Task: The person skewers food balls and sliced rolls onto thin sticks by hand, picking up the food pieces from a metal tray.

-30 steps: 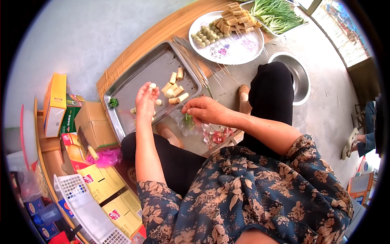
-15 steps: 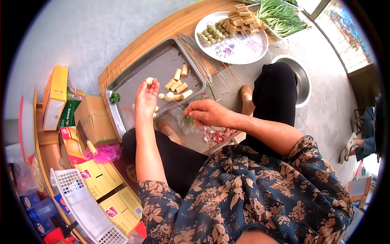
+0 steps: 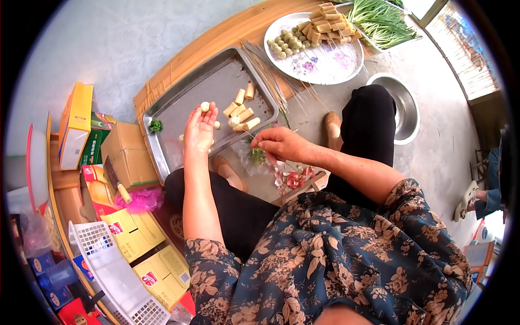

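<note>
My left hand (image 3: pixel 199 132) is palm up over the metal tray (image 3: pixel 187 81), with a pale round ball (image 3: pixel 205 106) held at its fingers. To its right, my right hand (image 3: pixel 279 144) pinches a thin skewer (image 3: pixel 252 134) pointing towards the tray. Another pale ball (image 3: pixel 234 122) is by the skewer's far end, beside a tan roll (image 3: pixel 248 124); whether both are threaded on it I cannot tell. Several tan rolls (image 3: pixel 236 105) lie in the tray. A few pale balls are partly hidden behind my left hand.
A white plate (image 3: pixel 346 70) of greenish balls and stacked rolls stands on the wooden table (image 3: pixel 216 40). Loose skewers (image 3: pixel 265 70) lie between plate and tray. Long green vegetables (image 3: pixel 382 24) are at the back right. A steel basin (image 3: pixel 409 122) sits on the floor; boxes (image 3: pixel 130 154) stand at left.
The whole view has shifted slightly. My left hand still carries the ball, and my right hand keeps its pinch on the skewer. The skewer's far end sits closer to the rolls.
</note>
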### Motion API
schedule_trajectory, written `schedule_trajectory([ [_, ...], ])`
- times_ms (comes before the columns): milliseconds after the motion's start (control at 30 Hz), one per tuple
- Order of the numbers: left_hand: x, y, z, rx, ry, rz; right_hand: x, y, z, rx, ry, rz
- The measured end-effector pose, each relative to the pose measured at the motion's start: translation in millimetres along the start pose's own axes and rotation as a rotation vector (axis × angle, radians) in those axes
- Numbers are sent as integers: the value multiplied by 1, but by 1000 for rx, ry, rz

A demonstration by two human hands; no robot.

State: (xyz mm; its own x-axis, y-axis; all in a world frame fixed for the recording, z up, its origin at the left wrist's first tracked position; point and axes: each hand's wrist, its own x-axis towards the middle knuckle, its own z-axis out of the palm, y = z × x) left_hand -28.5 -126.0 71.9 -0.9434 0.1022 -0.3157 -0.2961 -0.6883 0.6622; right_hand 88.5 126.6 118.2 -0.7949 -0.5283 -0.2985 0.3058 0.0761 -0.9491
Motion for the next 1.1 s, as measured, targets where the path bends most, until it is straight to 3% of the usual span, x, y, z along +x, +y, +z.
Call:
schedule_trajectory([
  [1100,1,-4,11,-11,-51,47,-2,-11,4,0,3,-3],
])
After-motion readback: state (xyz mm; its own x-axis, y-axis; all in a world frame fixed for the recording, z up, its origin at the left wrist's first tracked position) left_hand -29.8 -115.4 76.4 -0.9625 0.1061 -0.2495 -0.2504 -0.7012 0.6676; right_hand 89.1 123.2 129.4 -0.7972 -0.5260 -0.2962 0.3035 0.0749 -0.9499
